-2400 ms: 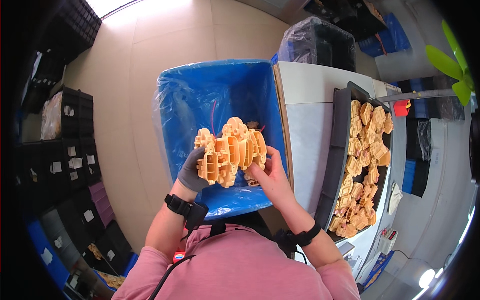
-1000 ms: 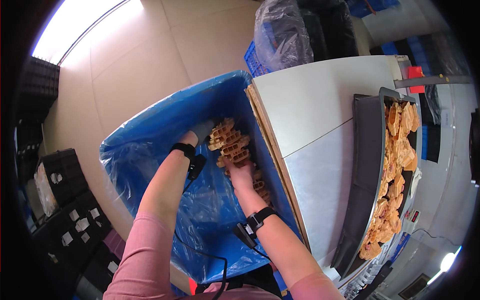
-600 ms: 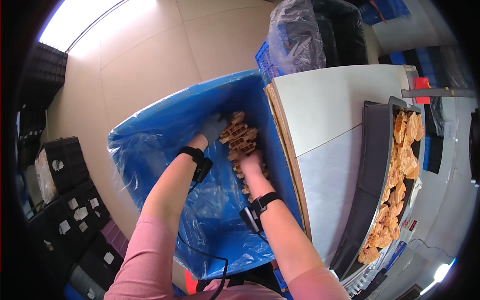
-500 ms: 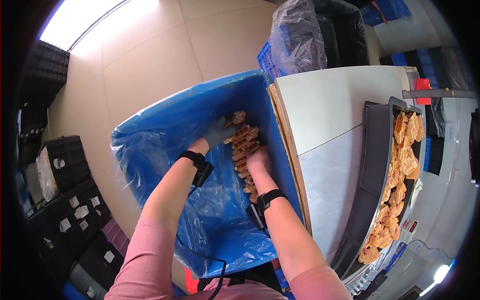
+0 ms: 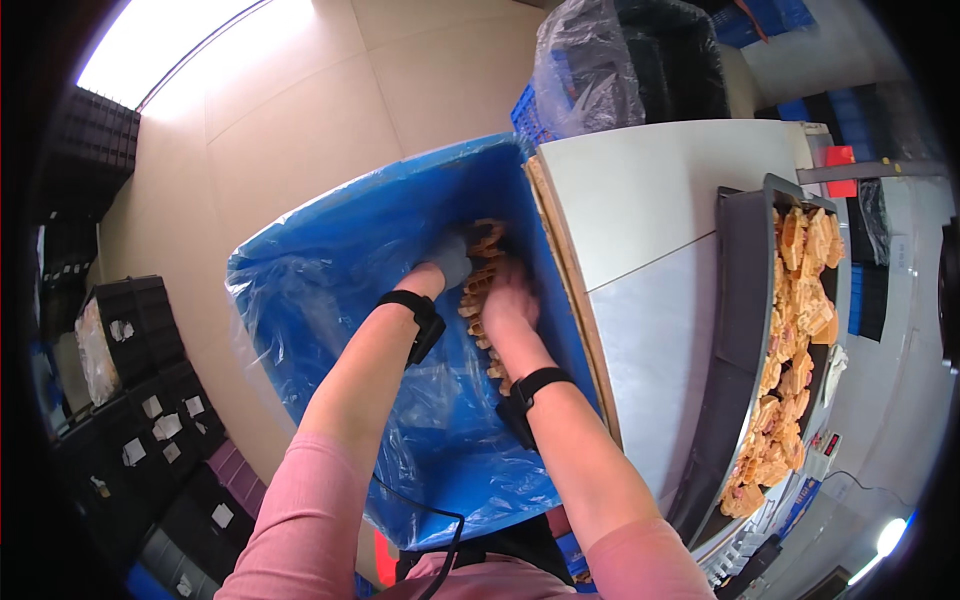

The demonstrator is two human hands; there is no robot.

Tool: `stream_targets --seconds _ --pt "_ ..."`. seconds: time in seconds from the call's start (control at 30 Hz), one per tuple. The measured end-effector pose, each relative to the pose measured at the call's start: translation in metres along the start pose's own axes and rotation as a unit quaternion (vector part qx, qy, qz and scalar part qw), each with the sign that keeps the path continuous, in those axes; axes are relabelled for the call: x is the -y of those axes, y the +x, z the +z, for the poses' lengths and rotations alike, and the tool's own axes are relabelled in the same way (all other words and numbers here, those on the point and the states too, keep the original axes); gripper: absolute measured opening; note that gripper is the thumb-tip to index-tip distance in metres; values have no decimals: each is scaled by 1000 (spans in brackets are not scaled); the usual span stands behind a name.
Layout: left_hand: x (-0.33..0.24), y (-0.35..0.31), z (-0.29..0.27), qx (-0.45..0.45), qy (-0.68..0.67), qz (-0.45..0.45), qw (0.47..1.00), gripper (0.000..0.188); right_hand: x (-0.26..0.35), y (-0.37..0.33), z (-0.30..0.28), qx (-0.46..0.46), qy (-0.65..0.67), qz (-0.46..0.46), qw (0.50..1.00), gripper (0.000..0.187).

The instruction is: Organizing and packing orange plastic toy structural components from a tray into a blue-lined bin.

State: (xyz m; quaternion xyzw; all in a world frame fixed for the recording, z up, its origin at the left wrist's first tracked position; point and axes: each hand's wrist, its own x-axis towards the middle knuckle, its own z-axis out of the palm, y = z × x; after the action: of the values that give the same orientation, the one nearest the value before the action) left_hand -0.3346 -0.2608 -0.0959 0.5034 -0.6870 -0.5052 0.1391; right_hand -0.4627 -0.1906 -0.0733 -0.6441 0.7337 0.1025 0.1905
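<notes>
Both my hands reach down into a deep bin lined with a blue plastic bag (image 5: 300, 265). Against the bag's bottom lies a row of tan, hollow-looking moulded pieces (image 5: 472, 312), lined up close together; I cannot make out their exact kind. My left hand (image 5: 453, 262), in a grey glove, is beside the far left part of the row, its fingers mostly hidden. Over the row's right side is my right hand (image 5: 510, 298), bare and blurred by motion, covering some pieces. Whether either hand grips a piece does not show.
Right of the bin stands a pale table (image 5: 655, 300) with a wooden edge (image 5: 575, 290). On it, a long dark grey tray (image 5: 742, 290) holds many similar tan pieces (image 5: 790, 370). Black crates (image 5: 135, 325) stack at the left. A bag-lined crate (image 5: 590, 75) stands beyond the table.
My right hand has moved farther along the row, away from me, and now blurs. My left hand has shifted slightly right. The whole view has shifted a little.
</notes>
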Motion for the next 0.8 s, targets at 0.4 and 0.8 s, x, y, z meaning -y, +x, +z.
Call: stream_targets --seconds 0.4,0.8 --pt "5 -3 26 -32 82 -211 974 68 -56 -179 -268 233 458 -112 850 33" --pt "-82 -93 4 -178 -137 -166 960 70 -323 -116 -332 -207 123 -86 967 44"
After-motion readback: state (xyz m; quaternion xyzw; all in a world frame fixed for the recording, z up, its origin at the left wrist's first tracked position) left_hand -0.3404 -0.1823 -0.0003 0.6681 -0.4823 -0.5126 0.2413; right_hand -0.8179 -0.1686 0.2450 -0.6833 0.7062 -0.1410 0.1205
